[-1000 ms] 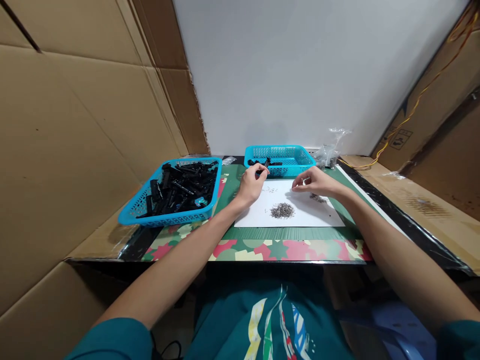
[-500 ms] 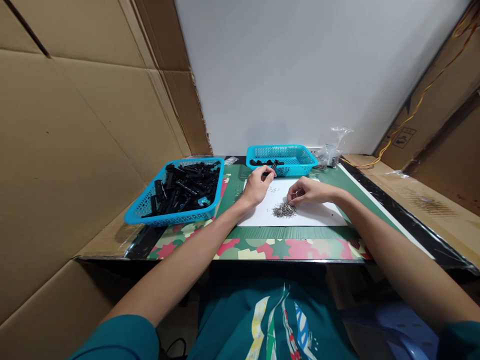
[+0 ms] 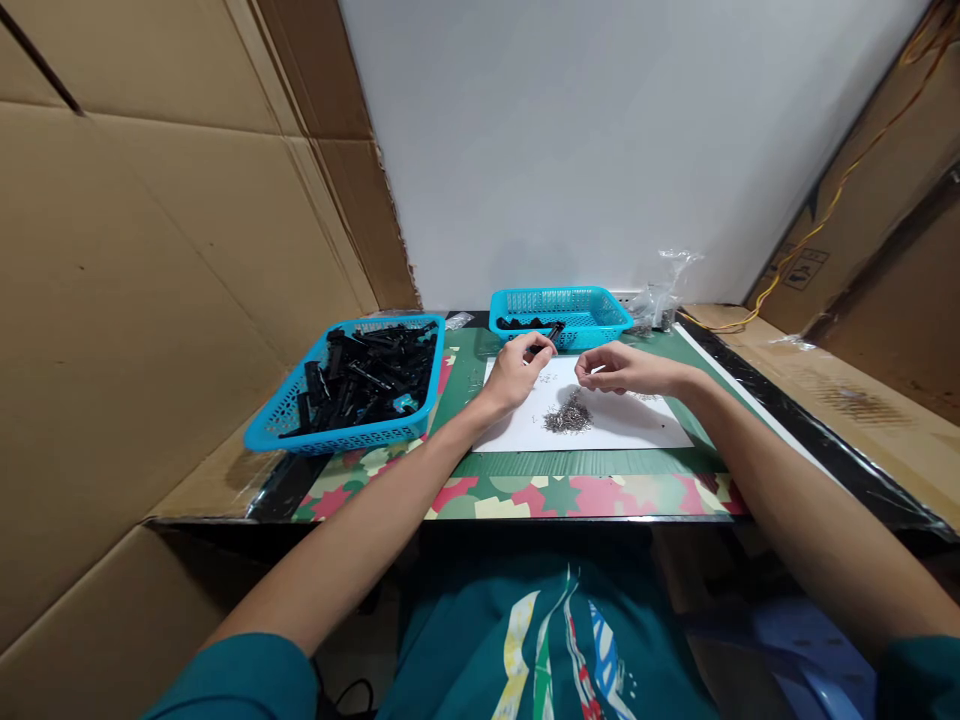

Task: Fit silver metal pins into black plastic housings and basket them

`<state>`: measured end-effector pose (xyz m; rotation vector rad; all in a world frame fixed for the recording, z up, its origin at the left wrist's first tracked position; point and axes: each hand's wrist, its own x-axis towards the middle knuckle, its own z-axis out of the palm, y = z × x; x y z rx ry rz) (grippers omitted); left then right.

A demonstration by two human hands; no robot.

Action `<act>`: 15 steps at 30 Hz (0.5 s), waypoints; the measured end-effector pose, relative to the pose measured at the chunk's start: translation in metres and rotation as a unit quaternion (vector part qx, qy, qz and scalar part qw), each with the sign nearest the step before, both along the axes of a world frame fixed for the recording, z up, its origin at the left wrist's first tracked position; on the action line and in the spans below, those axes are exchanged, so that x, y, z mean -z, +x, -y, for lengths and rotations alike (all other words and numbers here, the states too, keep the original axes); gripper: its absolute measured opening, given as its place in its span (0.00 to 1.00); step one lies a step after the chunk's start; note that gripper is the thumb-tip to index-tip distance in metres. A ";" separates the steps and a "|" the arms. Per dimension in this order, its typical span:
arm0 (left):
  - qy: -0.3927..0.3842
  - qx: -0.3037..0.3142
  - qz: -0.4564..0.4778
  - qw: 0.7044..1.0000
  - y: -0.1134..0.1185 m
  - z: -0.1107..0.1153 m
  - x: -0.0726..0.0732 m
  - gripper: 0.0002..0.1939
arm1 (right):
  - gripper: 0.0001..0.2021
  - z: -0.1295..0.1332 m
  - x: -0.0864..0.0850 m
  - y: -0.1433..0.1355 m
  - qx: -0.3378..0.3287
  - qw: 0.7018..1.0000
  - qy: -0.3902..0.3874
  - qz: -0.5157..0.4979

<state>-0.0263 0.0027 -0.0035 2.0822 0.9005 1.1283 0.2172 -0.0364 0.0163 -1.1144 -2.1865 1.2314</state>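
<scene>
My left hand (image 3: 516,372) is closed around a small black plastic piece (image 3: 556,334), whose end sticks out past the fingertips in front of the far basket. To its right, my right hand (image 3: 613,368) is raised over a white sheet (image 3: 637,432), thumb and fingers pinched together. Whatever lies in that pinch is too small to make out. Below and between the hands, a pile of tiny metal pins or screws (image 3: 568,416) rests on the sheet. More tiny bits are scattered near the left fingers and beneath the right hand.
A large blue basket (image 3: 259,432) heaped with black plastic parts (image 3: 367,370) stands at the left. Behind the sheet sits a smaller blue basket (image 3: 600,342) holding some black pieces. Clear plastic bags (image 3: 658,305) lie beside it. Cardboard (image 3: 150,250) walls the left side.
My right hand has lifted off the pile of metal bits and moved slightly up and away. My left hand still holds the black piece in nearly the same spot.
</scene>
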 end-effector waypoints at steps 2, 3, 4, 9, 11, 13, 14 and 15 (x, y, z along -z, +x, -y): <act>-0.012 0.026 -0.002 1.000 0.000 0.002 0.000 0.07 | 0.14 -0.001 0.001 -0.001 -0.002 1.000 0.012 -0.008; -0.018 0.036 -0.003 0.999 0.001 0.003 0.000 0.07 | 0.15 -0.001 0.002 -0.001 -0.003 1.000 0.019 -0.012; -0.022 0.044 -0.004 0.999 0.001 0.003 0.000 0.07 | 0.16 -0.002 0.002 -0.002 -0.002 0.999 0.027 -0.019; -0.026 0.050 -0.002 0.998 0.002 0.004 0.000 0.08 | 0.14 -0.004 0.002 -0.004 -0.030 0.997 0.071 0.015; -0.025 0.048 -0.004 0.999 0.002 0.003 0.000 0.08 | 0.11 -0.004 0.003 -0.004 -0.026 0.992 0.103 0.072; -0.024 0.045 -0.005 0.999 0.002 0.002 0.001 0.08 | 0.09 -0.004 0.004 -0.005 -0.014 0.985 0.126 0.118; -0.024 0.044 -0.005 0.999 0.002 0.001 0.001 0.08 | 0.09 -0.005 0.004 -0.006 -0.012 0.983 0.130 0.133; -0.023 0.044 -0.004 0.999 0.002 0.001 0.002 0.07 | 0.10 -0.005 0.005 -0.007 -0.015 0.981 0.129 0.143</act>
